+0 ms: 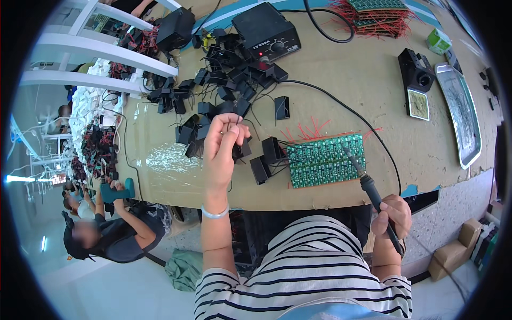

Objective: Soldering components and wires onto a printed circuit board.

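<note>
Brown covering lies over a broad worktable (362, 74). Black boxes in a loose heap (225, 93) spread from near its far edge over its left half. Close to the right edge lies a long metal tray (460, 120); by the far edge sit a black soldering unit (264, 29) and, toward the far right corner, a stack of boards (376, 16) bristling with red strands. The green circuit board (320, 165), the piece being worked on, lies flat near the middle of the near edge. Over its right side points the soldering iron (369, 186), clamped in the closed fingers of the right hand (393, 216). Beside the heap, the left hand (223, 140) has thumb and fingers bent inward; I cannot tell whether they pinch anything. Two small boxes (272, 151) sit just left of the board, dark wires (288, 143) reaching onto it, so these look placed and perhaps joined; with so many others in the heap, most of the work seems left, though the joints are too small to check.
</note>
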The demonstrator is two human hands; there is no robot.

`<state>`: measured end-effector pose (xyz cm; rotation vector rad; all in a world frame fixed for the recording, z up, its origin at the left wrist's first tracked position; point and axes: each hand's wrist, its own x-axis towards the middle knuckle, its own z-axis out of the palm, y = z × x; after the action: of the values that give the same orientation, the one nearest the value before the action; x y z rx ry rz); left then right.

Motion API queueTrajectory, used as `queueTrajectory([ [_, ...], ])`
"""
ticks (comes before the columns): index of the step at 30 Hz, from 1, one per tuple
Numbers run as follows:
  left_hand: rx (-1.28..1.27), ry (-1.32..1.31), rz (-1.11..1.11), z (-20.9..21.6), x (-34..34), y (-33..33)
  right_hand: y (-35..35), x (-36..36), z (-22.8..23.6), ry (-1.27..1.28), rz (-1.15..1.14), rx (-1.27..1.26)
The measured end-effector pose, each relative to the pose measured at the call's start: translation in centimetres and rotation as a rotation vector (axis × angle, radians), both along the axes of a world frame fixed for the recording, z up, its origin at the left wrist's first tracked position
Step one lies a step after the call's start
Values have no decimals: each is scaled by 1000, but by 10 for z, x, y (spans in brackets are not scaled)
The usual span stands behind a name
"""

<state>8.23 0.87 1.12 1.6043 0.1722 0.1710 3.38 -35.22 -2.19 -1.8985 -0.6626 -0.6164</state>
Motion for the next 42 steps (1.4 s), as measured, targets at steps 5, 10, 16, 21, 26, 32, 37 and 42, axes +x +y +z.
queueTrajectory([
  [5,255,102,-212,16,3,-28,2,-2,1,28,-1,10],
  [10,894,-326,-429,17,17,-57,6,-3,-11,100,-4,60],
  [16,1070,-353,-497,-8,22,-71,16,7,-17,123,21,25],
  [21,1064,-388,-473,-15,25,-75,18,12,-23,85,23,62],
  [26,1122,-306,-475,-13,25,-76,20,17,-22,52,43,39],
  [32,1169,-310,-471,-17,23,-75,22,19,-13,17,132,-105],
  [37,1213,-361,-460,-19,21,-80,22,18,-13,-248,180,-340],
  [42,1228,-405,-444,-22,21,-81,18,15,-15,-230,227,-353],
])
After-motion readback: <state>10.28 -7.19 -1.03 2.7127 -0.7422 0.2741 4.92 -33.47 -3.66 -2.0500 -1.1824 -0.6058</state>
